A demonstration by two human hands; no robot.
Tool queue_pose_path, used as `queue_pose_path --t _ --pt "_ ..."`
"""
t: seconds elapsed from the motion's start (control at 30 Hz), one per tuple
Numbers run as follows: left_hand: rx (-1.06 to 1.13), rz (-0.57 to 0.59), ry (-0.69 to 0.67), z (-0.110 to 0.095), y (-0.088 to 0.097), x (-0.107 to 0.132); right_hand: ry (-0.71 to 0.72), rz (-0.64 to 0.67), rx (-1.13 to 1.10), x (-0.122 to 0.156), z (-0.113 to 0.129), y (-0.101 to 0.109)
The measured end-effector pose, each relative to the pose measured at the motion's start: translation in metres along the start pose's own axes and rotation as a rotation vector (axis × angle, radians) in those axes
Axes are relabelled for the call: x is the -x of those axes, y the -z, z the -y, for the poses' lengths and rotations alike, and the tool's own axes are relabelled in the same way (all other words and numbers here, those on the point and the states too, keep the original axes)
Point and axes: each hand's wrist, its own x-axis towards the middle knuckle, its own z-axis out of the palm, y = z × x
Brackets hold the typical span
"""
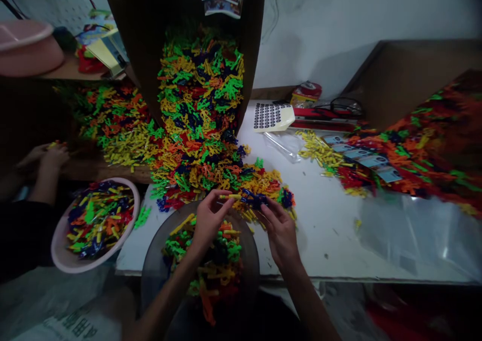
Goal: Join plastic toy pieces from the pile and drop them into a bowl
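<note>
My left hand (210,215) pinches a small yellow plastic stick (231,197) between thumb and fingers. Opposite it, my right hand (279,228) grips a dark blue plastic figure (251,199). The stick and the figure meet end to end; I cannot tell whether they are joined. Both hands are above the near edge of a pile of coloured plastic pieces (196,155). Below my forearms stands a grey basin (152,250) holding green, yellow, orange and blue pieces.
A tall cardboard box (254,29) spills pieces onto the white table (320,240). At left, a co-worker's hands (52,157) are near a pink basin (56,253) of pieces. A sticker sheet (273,117), yellow sticks (320,150) and clear plastic bags (422,235) lie to the right.
</note>
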Motion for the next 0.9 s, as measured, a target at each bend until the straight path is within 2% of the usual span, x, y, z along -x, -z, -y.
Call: queue_pose_path --t 0.17,0.33,0.47,0.77,0.9 --pt "-0.125 0.009 -0.092 0.001 0.001 0.005 0.056 0.022 0.074 0.009 -0.006 -0.002" --pt "-0.128 0.025 -0.129 0.0 0.007 0.006 0.124 -0.002 0.131 0.014 -0.011 -0.004" --pt "-0.109 0.018 -0.133 -0.004 0.009 0.008 0.152 -0.033 0.141 0.015 -0.01 -0.006" --pt "-0.154 0.001 -0.116 -0.002 0.01 0.007 0.243 0.063 0.348 0.026 -0.002 -0.01" --pt "-0.134 0.066 -0.099 -0.005 0.019 0.002 0.188 0.082 0.327 0.022 -0.001 -0.002"
